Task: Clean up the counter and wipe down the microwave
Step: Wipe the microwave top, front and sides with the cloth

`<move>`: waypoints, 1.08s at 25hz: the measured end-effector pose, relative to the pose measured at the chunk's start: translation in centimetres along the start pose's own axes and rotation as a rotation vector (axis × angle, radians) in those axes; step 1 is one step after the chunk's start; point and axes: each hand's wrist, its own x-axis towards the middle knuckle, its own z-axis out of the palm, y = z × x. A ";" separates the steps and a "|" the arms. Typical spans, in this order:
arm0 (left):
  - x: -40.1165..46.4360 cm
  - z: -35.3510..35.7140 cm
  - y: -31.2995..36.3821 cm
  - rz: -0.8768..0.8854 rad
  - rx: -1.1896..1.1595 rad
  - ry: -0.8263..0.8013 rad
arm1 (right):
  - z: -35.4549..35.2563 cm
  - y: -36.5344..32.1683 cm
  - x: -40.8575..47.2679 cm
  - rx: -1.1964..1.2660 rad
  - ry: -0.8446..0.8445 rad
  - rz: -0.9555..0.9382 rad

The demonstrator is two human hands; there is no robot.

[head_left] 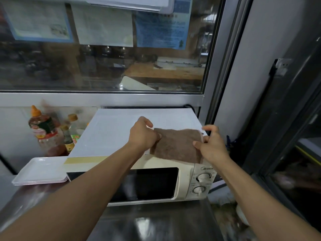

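A cream microwave with a dark door window and two dials stands on the steel counter. A white board covers its top. Above the microwave's front right corner I hold a brown cloth stretched flat between both hands. My left hand pinches the cloth's left edge. My right hand pinches its right edge between thumb and fingers.
A stack of white rectangular trays sits left of the microwave. Behind them stand sauce bottles, one with an orange cap. A glass window with posted papers rises behind. A dark glass-fronted cabinet is at the right.
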 end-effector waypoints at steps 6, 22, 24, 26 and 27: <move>-1.4 -4.0 1.8 0.185 0.172 -0.124 | -0.9 -3.4 -2.5 -0.193 -0.065 -0.160; -2.6 4.9 2.6 0.137 0.126 -0.504 | -4.4 -0.2 2.2 -0.247 0.307 -0.096; -1.3 6.7 2.9 0.126 0.136 -0.474 | -4.3 0.0 5.0 -0.309 0.293 -0.141; 0.0 7.2 2.6 0.215 0.379 -0.410 | -3.5 0.5 6.8 -0.458 0.263 -0.134; 0.9 7.2 2.2 0.280 0.534 -0.342 | -2.9 1.1 7.2 -0.534 0.237 -0.128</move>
